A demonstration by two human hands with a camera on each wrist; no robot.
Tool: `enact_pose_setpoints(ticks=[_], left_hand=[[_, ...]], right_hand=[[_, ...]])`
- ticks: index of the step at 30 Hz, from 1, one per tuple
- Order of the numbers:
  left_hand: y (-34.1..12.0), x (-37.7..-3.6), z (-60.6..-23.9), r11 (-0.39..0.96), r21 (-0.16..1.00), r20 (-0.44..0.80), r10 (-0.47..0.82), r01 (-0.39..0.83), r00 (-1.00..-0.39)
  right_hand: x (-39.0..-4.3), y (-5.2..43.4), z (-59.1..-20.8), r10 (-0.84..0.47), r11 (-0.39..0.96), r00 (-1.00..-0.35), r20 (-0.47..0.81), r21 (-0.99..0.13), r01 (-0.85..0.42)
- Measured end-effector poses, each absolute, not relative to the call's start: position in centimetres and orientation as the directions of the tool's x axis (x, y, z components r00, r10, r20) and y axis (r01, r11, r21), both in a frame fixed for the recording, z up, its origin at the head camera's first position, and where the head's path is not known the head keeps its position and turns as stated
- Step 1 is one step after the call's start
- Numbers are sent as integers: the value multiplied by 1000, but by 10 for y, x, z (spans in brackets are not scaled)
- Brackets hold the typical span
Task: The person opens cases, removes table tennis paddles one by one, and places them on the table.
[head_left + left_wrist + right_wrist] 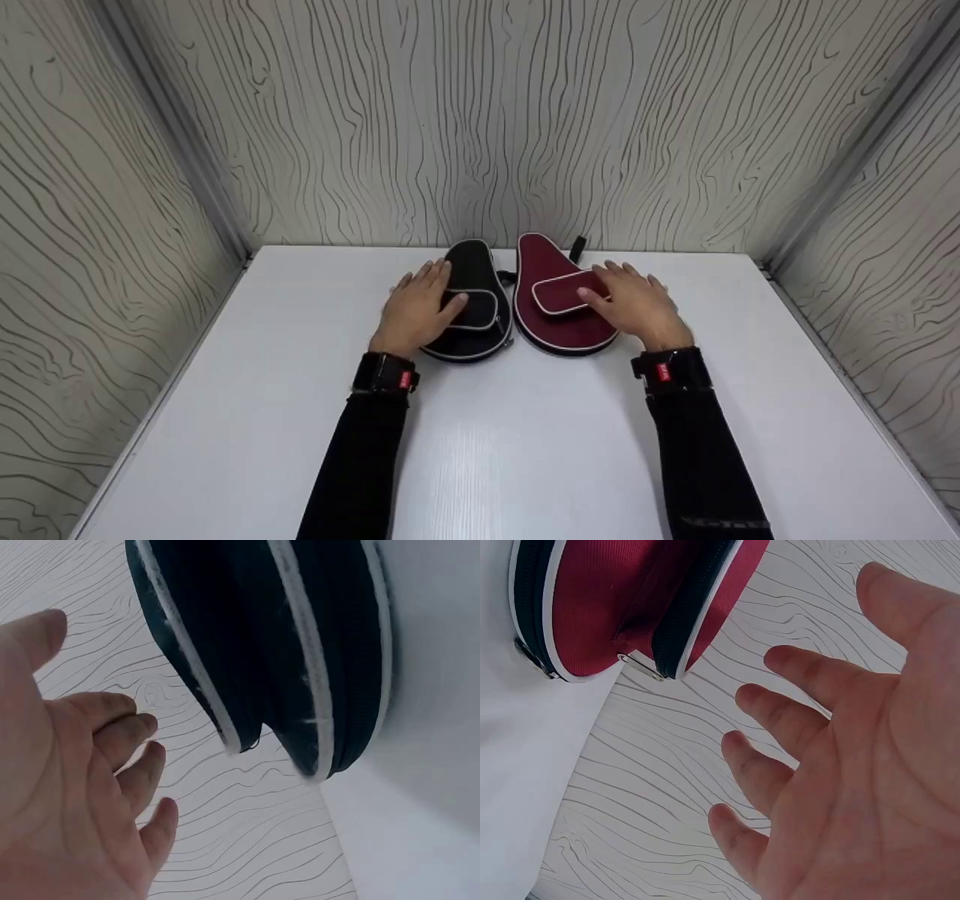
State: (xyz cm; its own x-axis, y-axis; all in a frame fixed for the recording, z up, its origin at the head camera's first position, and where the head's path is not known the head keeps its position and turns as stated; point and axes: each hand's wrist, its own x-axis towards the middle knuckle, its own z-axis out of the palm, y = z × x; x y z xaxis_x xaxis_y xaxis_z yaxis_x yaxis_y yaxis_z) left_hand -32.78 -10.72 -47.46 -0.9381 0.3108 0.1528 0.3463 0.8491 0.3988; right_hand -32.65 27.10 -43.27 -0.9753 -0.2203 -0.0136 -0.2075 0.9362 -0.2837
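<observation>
Head view: two paddle-shaped zip cases lie side by side near the far edge of the white tabletop (525, 450), about midway between its left and right edges. The black case (474, 300) is on the left and the maroon case (555, 296) on the right, their rounded bodies almost touching. The left hand (417, 309) is spread over the black case's left side, thumb reaching onto its front pocket; the right hand (634, 304) is spread over the right side of the maroon case. Both hands have relaxed, nearly straight fingers and grip nothing. Whether the palms press down or merely hover cannot be told here.

Left wrist view: the left hand (75, 787) shows an open palm with fingers loosely extended, apart from the black case (300, 652), whose white piping and zip edge fill the top of the frame.

Right wrist view: the right hand (855, 765) is likewise open, fingers splayed and clear of the maroon case (607, 600); a metal zip pull hangs at the case's edge.

Risks, as I judge them: the smooth tabletop could let a case slide toward the far edge or into its neighbour under a one-sided push, and flat open fingers could slip off the fabric rather than catch it
</observation>
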Motion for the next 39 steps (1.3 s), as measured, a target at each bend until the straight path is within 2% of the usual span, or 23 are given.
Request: enact_pose_setpoints(ticks=[11,21,31,39], left_hand=[[-103,-330,-486,823,328,69,469,464,-881],[-103,-325,-487,809,297,124,495,508,-860],[-109,-308,-483,816,230,90,525,530,-847],[-108,-294,-480,824,205,61,528,529,-847]], right_hand=[[-331,265,-432,-231,906,-972,30,-358,-226],[-318,249,-451,-315,890,-942,113,-310,-335],[-294,228,-474,-447,827,-879,169,-296,-477],[-276,216,-484,-522,785,-842,139,-309,-537]])
